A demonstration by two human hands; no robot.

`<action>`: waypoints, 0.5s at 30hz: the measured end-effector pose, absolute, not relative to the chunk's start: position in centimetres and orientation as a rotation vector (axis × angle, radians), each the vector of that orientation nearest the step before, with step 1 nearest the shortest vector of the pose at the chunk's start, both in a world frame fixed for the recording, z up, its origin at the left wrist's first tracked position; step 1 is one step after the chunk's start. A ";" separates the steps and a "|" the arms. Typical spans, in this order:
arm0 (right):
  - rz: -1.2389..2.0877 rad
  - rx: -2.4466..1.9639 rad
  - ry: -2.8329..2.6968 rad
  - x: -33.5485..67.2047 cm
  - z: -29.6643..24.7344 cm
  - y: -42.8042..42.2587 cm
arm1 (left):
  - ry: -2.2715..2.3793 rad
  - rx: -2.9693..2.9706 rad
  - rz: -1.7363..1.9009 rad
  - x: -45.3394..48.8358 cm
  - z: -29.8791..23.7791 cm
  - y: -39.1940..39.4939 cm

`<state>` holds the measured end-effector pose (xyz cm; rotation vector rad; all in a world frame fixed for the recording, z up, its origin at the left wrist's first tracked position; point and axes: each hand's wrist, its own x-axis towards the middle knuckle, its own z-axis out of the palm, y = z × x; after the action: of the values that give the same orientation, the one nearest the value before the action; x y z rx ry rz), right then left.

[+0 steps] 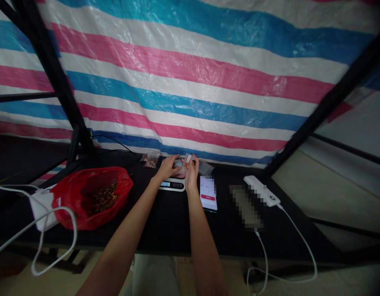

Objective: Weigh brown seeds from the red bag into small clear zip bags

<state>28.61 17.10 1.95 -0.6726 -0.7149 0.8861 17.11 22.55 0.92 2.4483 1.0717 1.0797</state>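
Both my hands are over the far side of a white kitchen scale [178,186] with a lit display. My left hand [166,168] has its fingers curled at a small clear plastic bag [178,163]. My right hand [191,170] pinches another piece of clear plastic bag [188,158] between thumb and fingers. Whether these are one bag or two, I cannot make out. A pinkish surface [179,173] shows on the scale beneath the hands. Left of the hands lie small filled bags [150,160] with brownish contents. Flat clear bags [206,167] lie just right of my right hand.
A red plastic bag [66,197] of small brown pieces [106,197] stands open at left, beside a white box with a cable. A lit phone [208,193], a blurred-out object [245,206] and a white power bank [261,190] lie right. Striped sheeting hangs behind the black table.
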 end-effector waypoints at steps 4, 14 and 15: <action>0.886 -0.688 -0.731 28.2 2.1 17.1 | 1.115 2.418 1.265 16.1 1.7 21.4; 0.947 -0.661 -0.990 25.1 3.0 15.8 | 1.490 2.028 1.837 8.1 6.9 7.3; 0.938 -0.677 -1.040 24.5 3.1 15.6 | 1.595 1.839 1.966 7.0 6.2 5.7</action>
<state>24.48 15.56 3.07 -0.6775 -1.0397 0.9385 6.99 5.68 6.24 1.8395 1.5954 1.9655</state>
